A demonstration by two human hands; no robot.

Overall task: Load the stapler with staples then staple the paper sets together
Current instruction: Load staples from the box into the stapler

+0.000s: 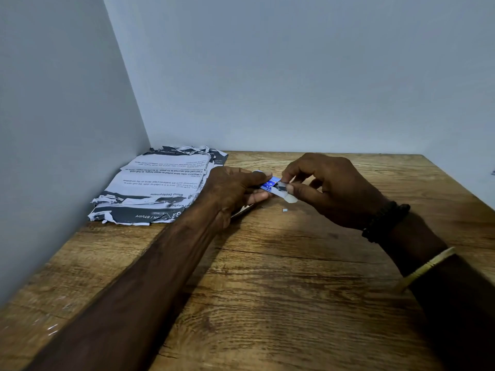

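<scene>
Both hands meet over the wooden table (267, 290), just above the middle of the view. The left hand (233, 191) grips a small blue staple box (269, 184), thumb on top and fingers curled underneath. From 3 o'clock, the right hand (332, 188) pinches the box's open end with thumb and forefinger, and a pale flap (290, 197) hangs down there. At 5 o'clock of the box a tiny grey scrap (284, 210) lies on the wood. Under the left palm a sliver of shiny metal (242, 210) peeks out, too hidden to name. At 9 o'clock a ragged stack of printed papers (160, 186) sits in the wall corner, its right edge covered by the left hand. The right wrist wears a black bead bracelet (385, 220) and a gold bangle (428, 266).
</scene>
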